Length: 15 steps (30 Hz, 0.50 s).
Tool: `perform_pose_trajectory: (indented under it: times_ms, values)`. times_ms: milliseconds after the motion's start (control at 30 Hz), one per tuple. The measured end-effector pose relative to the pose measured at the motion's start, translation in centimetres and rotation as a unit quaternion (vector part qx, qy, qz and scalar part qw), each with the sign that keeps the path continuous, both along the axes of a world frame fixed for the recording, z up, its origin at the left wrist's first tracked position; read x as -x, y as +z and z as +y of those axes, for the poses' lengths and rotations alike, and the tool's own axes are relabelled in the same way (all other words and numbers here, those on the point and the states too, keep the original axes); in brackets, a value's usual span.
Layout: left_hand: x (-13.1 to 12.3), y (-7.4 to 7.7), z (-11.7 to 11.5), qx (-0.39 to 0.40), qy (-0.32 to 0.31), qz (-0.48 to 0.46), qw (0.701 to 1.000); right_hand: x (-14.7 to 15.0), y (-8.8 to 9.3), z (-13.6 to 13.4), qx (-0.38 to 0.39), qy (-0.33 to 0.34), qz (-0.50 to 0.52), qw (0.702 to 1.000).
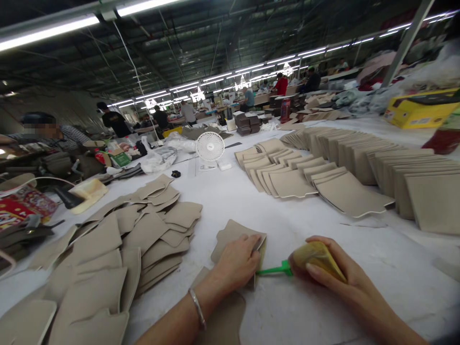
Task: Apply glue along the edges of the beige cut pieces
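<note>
My left hand, with a bracelet on the wrist, presses on a grey-beige panel near the table's front, its fingers bent over the panel's right edge. In my right hand is a yellowish glue bottle, tipped on its side. Its green nozzle points left and reaches the panel's edge beside my left fingers. Another panel lies flat beneath my left forearm. What my left fingertips pinch at the folded edge is partly hidden.
Loose panels pile up at the left. Rows of overlapping panels fan across the right. A white fan stands farther back, near plastic bags. At the right back is a yellow box. Several people are in the background.
</note>
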<state>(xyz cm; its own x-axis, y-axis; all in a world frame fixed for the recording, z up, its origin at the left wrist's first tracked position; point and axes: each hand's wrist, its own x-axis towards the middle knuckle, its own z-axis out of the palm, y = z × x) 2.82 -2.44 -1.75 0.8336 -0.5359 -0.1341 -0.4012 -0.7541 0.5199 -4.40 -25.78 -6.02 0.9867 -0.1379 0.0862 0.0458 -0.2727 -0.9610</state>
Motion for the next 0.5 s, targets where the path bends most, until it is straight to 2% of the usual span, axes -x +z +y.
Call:
perform_pose_trajectory:
  times_ms: [133,267,433,500]
  values:
    - [0.2,0.1,-0.1,0.003,0.006,0.003,1.000,0.2,0.3,0.5,0.012,-0.055,-0.019,0.998]
    - [0.3,0.0,-0.1,0.007,0.008,0.000,1.000,1.3,1.0,1.4,-0.017,-0.011,0.013,1.000]
    - [0.2,0.0,-0.2,0.003,0.019,-0.004,1.000,1.9,1.7,1.9,-0.035,-0.040,0.016,0.998]
    - [0.2,-0.1,-0.2,0.004,0.021,-0.003,1.000,1.8,1.8,1.9,-0.030,-0.014,0.022,0.999]
